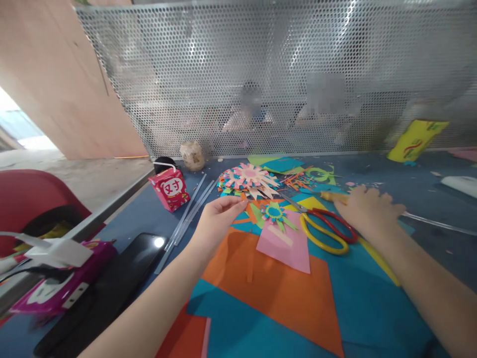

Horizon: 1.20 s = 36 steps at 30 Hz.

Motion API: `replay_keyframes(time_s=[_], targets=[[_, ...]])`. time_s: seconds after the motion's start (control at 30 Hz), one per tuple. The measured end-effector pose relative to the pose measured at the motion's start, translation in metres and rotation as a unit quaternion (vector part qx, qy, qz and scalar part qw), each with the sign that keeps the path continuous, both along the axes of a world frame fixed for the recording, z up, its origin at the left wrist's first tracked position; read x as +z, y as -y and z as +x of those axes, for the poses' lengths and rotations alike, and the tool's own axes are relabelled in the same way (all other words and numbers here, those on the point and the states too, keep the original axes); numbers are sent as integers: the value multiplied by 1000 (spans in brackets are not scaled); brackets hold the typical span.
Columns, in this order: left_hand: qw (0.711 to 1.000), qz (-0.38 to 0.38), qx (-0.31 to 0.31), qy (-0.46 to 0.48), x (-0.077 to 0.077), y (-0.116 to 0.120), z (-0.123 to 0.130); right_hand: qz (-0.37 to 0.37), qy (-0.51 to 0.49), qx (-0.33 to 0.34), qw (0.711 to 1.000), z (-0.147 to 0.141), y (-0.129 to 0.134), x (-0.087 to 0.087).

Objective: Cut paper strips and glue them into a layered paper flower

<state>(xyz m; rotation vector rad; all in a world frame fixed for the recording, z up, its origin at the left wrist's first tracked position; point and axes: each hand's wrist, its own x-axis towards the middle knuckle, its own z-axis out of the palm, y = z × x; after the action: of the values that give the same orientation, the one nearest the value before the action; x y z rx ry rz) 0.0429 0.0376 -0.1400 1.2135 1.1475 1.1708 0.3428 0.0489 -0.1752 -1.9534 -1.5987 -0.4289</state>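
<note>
My left hand [222, 214] hovers above the paper sheets at the middle, thumb and fingertips pressed together; anything between them is too small to name. My right hand [367, 209] is at the right with its fingers spread, above the table beside a tan object [330, 196] that is partly hidden. Between the hands lie scissors [324, 231] with red and yellow handles. Left of the scissors, a small green, blue and pink paper flower [274, 212] rests on a pink sheet [285, 251]. Beneath is a large orange sheet [276, 293] over blue sheets [372, 303].
Several paper rosettes [251, 176] and scraps lie behind. Clear glue sticks [194, 214], a red drink box [170, 190], a phone [108, 293] and a purple power strip [70, 283] are left. A perforated metal screen [223, 64] borders the table; a yellow packet [415, 140] stands back right.
</note>
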Motion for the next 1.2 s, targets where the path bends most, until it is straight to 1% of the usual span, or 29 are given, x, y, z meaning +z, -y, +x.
replay_keyframes(time_s=[0.03,0.07,0.17,0.23,0.27,0.37,0.5,0.7,0.87,0.97,1.07,1.2], targets=[[1000,1,1,0,0,-1,0,0,5,0,1000,-12,3,1],[1000,0,3,0,-1,-1,-1,-10,12,25,1000,-26,5,1],[1000,-5,7,3,-2,-2,-1,-52,31,154,986,-66,10,-3],[1000,-4,6,5,-3,-3,-1,-71,39,202,976,-83,9,-8],[1000,-2,5,5,-4,-3,-1,-79,39,212,973,-87,7,-11],[1000,5,1,0,-4,-3,-1,-99,27,209,973,-87,1,-15],[1000,19,-7,-2,-2,-1,1,-120,6,203,972,-84,-6,-16],[999,28,-16,1,-3,-1,2,-146,-24,247,958,-95,-5,-15],[999,38,-23,8,-5,-2,-2,-149,-57,269,950,-96,-9,-18],[999,41,-22,19,-6,-3,-2,-151,-73,277,946,-97,-12,-15],[999,45,-8,24,-5,-3,-2,-143,-92,291,942,-98,-12,-8],[998,52,2,21,-4,-3,-2,-109,-129,321,932,-97,-11,-1]])
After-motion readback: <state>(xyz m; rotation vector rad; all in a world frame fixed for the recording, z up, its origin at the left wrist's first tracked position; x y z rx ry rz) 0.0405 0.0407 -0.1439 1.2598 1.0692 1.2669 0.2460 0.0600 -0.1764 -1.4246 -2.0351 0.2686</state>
